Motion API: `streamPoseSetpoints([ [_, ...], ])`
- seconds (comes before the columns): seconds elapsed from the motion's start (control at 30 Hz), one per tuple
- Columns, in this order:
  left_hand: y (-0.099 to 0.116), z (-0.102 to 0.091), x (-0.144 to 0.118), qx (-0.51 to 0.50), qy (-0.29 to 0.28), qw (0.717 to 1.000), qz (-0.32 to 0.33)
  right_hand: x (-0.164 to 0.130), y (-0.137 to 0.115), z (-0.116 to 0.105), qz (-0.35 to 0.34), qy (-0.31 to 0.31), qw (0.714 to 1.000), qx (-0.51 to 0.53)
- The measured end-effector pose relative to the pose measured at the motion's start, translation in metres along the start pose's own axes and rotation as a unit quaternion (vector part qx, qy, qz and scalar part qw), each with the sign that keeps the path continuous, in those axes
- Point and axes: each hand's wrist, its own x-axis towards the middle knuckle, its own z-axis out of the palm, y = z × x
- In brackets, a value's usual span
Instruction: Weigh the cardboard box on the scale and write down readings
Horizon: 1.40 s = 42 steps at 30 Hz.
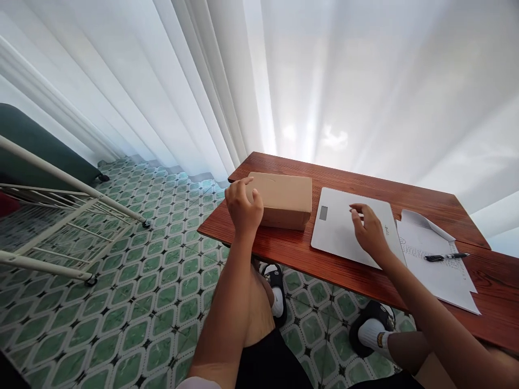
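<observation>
A closed brown cardboard box (286,193) rests on the left part of the wooden table. My left hand (243,205) is at the box's left end, its fingers loosely bent and apart; whether it touches the cardboard I cannot tell. To the right of the box lies a flat white scale (343,233) with a small grey display (323,213). Over the scale's right half is my right hand (368,229), thumb and forefinger apart and the other fingers curled, with nothing visible in them.
Papers with writing (440,275) and a black pen (446,257) on top lie right of the scale on the reddish-brown table (279,240). A white metal rack on casters (117,208) stands at the left. White curtains (324,81) hang behind the table.
</observation>
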Motion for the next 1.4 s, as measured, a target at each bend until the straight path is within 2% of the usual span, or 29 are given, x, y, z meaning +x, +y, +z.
streamPoseSetpoints([
  [0.1, -0.008, -0.001, 0.006, -0.012, 0.004, 0.999, -0.044, 0.012, -0.028, 0.024, 0.012, -0.02, 0.998, 0.062],
  [0.23, -0.014, -0.004, 0.012, -0.02, -0.021, 0.994, -0.108, 0.021, -0.055, 0.051, 0.044, -0.058, 0.992, 0.103],
  [0.37, -0.017, -0.009, 0.014, -0.013, -0.067, 0.981, -0.183, 0.024, -0.07, 0.07, 0.083, -0.1, 0.984, 0.121],
  [0.5, -0.016, -0.013, 0.015, 0.028, -0.136, 0.961, -0.24, 0.022, -0.079, 0.078, 0.111, -0.149, 0.974, 0.132],
  [0.63, -0.014, -0.016, 0.015, 0.08, -0.198, 0.944, -0.252, 0.018, -0.088, 0.077, 0.117, -0.186, 0.966, 0.138],
  [0.77, -0.011, -0.019, 0.016, 0.102, -0.229, 0.934, -0.254, 0.016, -0.092, 0.076, 0.111, -0.185, 0.966, 0.144],
  [1.4, -0.011, -0.017, 0.015, 0.124, -0.223, 0.937, -0.239, 0.017, -0.096, 0.076, 0.086, -0.182, 0.968, 0.15],
])
